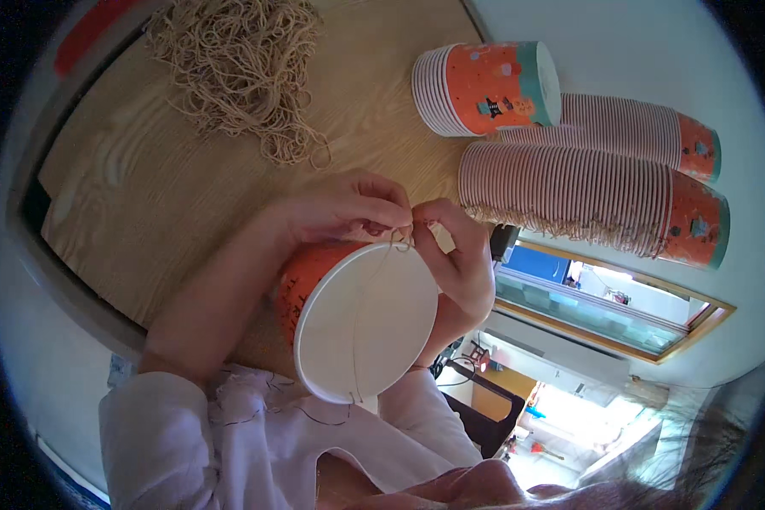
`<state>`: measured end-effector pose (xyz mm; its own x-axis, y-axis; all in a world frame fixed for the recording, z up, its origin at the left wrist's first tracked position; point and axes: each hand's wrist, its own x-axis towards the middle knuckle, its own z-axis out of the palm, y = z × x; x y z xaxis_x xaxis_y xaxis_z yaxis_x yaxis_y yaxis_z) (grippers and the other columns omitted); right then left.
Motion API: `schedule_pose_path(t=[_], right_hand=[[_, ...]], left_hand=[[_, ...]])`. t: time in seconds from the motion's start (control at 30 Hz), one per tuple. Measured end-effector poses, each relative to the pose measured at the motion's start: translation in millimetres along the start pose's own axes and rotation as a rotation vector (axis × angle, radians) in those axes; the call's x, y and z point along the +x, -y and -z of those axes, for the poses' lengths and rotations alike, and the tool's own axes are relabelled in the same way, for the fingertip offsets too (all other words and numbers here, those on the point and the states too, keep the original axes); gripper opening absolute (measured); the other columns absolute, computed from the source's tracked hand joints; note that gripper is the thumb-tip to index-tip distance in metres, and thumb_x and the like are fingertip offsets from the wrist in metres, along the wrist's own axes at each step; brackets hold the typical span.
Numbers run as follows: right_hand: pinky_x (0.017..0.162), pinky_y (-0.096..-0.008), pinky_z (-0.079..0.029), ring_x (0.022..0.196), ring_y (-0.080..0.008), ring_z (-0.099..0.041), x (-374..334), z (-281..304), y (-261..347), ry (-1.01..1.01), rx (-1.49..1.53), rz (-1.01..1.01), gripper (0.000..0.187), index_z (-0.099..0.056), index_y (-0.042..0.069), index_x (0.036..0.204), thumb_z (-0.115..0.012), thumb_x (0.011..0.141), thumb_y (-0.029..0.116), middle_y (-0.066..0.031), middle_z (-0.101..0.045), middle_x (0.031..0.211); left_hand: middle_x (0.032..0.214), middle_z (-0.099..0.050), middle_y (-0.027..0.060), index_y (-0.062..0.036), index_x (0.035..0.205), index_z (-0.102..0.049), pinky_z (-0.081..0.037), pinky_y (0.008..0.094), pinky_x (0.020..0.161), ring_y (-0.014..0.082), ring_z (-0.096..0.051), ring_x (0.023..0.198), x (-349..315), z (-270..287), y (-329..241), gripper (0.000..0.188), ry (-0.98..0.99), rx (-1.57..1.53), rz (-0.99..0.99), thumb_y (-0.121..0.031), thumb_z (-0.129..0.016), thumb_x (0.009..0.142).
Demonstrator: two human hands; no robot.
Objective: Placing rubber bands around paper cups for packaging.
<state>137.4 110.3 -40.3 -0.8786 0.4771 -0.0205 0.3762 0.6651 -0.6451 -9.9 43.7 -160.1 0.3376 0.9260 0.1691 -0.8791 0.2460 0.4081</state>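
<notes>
An orange paper cup [365, 319] with a white inside faces me, its mouth open toward the camera. A thin tan string [367, 297] runs across the mouth from the top rim down to the bottom rim. My left hand [344, 208] lies over the cup's upper side, its fingertips pinched on the string at the top rim. My right hand [459, 272] curls around the cup's right rim, thumb and forefinger meeting the left fingertips at the same spot. The exact knot or hole there is hidden by my fingers.
A loose heap of tan strings [242, 72] lies at the far side of the wooden table [144, 212]. Three stacks of orange paper cups lie on their sides to the right: a short one [484, 89] and two long ones [633, 127] [586, 200].
</notes>
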Motion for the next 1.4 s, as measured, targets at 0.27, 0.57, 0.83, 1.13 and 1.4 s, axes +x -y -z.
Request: schedule_pose_path(t=[0.27, 0.57, 0.83, 1.13, 1.4], right_hand=[[0.068, -0.0307, -0.05, 0.076, -0.0245, -0.063, 3, 7, 0, 0.081, -0.031, -0.011, 0.017, -0.06, -0.004, 0.092, -0.059, 0.076, -0.007, -0.0146, -0.062, 0.083], [0.068, -0.0303, -0.049, 0.076, -0.0241, -0.062, 4, 7, -7, 0.143, 0.006, -0.048, 0.016, -0.061, -0.002, 0.092, -0.059, 0.076, -0.007, -0.0144, -0.062, 0.084], [0.066, -0.0314, -0.049, 0.074, -0.0252, -0.062, -13, 11, 9, -0.051, -0.143, -0.114, 0.016, -0.061, -0.001, 0.09, -0.061, 0.074, -0.005, -0.0138, -0.062, 0.082], [0.064, -0.0325, -0.049, 0.072, -0.0253, -0.062, -6, 6, 17, -0.045, -0.178, -0.067, 0.015, -0.061, 0.0, 0.088, -0.063, 0.073, -0.005, -0.0132, -0.062, 0.081], [0.063, -0.0329, -0.049, 0.071, -0.0249, -0.062, -5, 5, 21, -0.059, -0.194, -0.095, 0.015, -0.06, 0.0, 0.087, -0.064, 0.073, -0.004, -0.0125, -0.061, 0.08]], left_hand=[[0.076, -0.058, -0.0022, -0.0056, 0.072, -0.057, -0.039, 0.0209, 0.061, 0.0043, -0.049, 0.067, 0, 2, -7, 0.019, 0.027, 0.425, -0.131, -0.019, -0.066, 0.083], [0.079, -0.06, -0.0018, -0.0034, 0.09, -0.069, -0.038, 0.0221, 0.067, 0.0048, -0.047, 0.073, 2, 15, -2, 0.017, 0.093, 0.136, -0.187, -0.019, -0.064, 0.084], [0.091, -0.066, 0.0018, -0.0035, 0.098, -0.07, -0.043, 0.023, 0.075, 0.0068, -0.056, 0.085, 5, 16, -6, 0.02, -0.004, 0.476, -0.162, -0.016, -0.067, 0.083], [0.083, -0.066, 0.0031, -0.0006, 0.089, -0.07, -0.047, 0.023, 0.075, 0.0078, -0.06, 0.081, 9, 13, -7, 0.013, -0.026, 0.538, -0.152, -0.01, -0.071, 0.08], [0.079, -0.066, 0.0035, -0.0008, 0.083, -0.069, -0.048, 0.0215, 0.072, 0.0077, -0.061, 0.077, 10, 12, -4, 0.008, -0.02, 0.544, -0.215, -0.006, -0.072, 0.078]])
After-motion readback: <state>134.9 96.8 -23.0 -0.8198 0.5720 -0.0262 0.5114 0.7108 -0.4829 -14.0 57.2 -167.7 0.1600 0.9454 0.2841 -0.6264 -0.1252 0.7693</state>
